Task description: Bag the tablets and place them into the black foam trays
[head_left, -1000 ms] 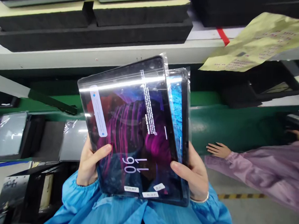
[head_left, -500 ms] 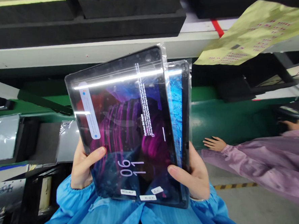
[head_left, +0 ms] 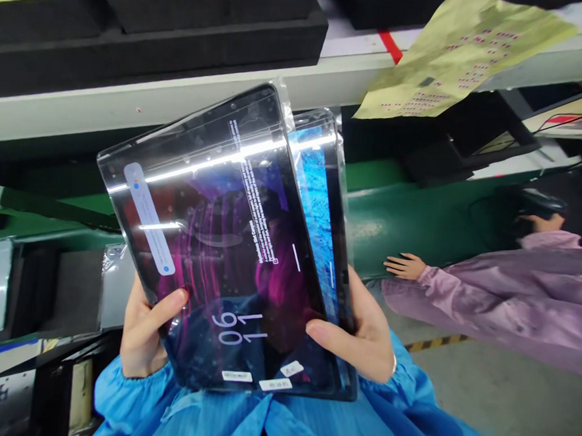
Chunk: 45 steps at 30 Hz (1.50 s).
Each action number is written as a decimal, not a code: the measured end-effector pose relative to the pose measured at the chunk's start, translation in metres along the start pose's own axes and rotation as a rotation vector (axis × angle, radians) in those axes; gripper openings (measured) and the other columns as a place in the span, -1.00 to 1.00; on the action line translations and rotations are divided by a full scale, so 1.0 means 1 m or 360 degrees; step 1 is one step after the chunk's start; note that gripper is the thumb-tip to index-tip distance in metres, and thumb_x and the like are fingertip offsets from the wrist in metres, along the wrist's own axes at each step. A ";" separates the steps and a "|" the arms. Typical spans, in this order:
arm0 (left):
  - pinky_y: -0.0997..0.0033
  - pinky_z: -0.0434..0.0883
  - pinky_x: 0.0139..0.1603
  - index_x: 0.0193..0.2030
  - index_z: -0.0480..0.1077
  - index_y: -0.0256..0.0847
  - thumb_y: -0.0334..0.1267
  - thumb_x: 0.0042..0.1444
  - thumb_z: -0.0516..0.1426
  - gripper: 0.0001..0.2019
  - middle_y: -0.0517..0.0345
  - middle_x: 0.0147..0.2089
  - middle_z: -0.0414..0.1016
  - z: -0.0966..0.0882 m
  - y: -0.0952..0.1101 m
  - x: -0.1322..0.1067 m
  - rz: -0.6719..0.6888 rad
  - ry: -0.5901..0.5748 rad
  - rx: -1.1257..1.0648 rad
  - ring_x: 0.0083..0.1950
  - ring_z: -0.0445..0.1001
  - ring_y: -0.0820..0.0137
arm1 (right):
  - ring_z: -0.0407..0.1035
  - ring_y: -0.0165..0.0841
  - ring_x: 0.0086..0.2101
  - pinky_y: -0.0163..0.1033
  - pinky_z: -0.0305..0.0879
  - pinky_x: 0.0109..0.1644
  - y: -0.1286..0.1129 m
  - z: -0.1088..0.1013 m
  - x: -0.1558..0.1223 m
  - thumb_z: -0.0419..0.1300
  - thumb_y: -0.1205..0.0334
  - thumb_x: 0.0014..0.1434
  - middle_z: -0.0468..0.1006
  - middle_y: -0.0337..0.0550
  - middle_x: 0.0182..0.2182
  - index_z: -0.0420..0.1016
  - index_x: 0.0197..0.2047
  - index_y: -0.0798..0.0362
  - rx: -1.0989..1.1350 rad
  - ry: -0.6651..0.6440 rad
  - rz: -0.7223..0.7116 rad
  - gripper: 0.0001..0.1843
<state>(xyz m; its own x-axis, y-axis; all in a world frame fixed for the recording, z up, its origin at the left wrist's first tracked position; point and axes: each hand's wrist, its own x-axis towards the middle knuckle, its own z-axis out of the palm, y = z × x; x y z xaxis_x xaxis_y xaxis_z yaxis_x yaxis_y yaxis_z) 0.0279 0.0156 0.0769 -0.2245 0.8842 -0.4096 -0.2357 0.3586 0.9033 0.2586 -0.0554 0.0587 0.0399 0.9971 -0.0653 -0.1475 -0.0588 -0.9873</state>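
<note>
Purple-lit tablet [head_left: 215, 240] mostly hides the blue-screened tablet [head_left: 315, 193].

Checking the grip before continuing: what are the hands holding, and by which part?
The left hand holds the front tablet by its left edge; the right hand clasps it and the overlapped rear tablet at their right edges.

Green workbench [head_left: 371, 233] and striped floor tape [head_left: 438, 343] show a factory workshop
</note>
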 end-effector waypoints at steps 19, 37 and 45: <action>0.39 0.65 -0.15 0.04 0.59 -0.07 -0.30 -0.15 0.47 -0.48 0.22 -0.17 0.71 0.001 -0.004 0.006 -0.0039 -0.0074 -0.0042 -0.23 0.68 0.26 | 0.36 -0.15 0.30 -0.07 0.38 0.37 0.011 0.000 0.004 0.31 -0.04 0.34 0.47 -0.25 0.32 0.32 0.43 -0.20 0.0240 0.0051 0.0012 -0.36; 0.30 0.69 -0.25 0.05 0.62 -0.07 -0.26 -0.11 0.44 -0.50 0.19 -0.20 0.70 -0.011 -0.017 0.011 0.0191 -0.0147 0.0019 -0.35 0.67 0.28 | 0.53 -0.05 0.04 0.09 0.47 0.17 0.006 0.005 0.015 -0.01 -0.27 0.43 0.68 -0.16 -0.13 0.61 0.14 -0.11 0.0473 0.0199 0.0001 -0.44; 0.15 0.74 -0.17 0.07 0.62 0.00 -0.27 -0.13 0.43 -0.48 0.23 -0.26 0.70 -0.006 -0.015 0.008 0.0183 -0.0126 0.0023 -0.32 0.69 0.20 | 0.55 -0.01 -0.01 0.10 0.53 0.05 -0.001 0.005 0.015 0.09 -0.23 0.37 0.69 -0.19 -0.16 0.63 0.06 -0.08 0.0642 0.0116 0.0058 -0.50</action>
<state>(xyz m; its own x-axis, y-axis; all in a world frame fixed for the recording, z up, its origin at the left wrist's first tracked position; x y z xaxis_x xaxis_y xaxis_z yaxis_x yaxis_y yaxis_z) 0.0241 0.0154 0.0589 -0.1739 0.9404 -0.2923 -0.1989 0.2571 0.9457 0.2546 -0.0406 0.0599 0.0950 0.9878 -0.1235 -0.5253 -0.0556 -0.8491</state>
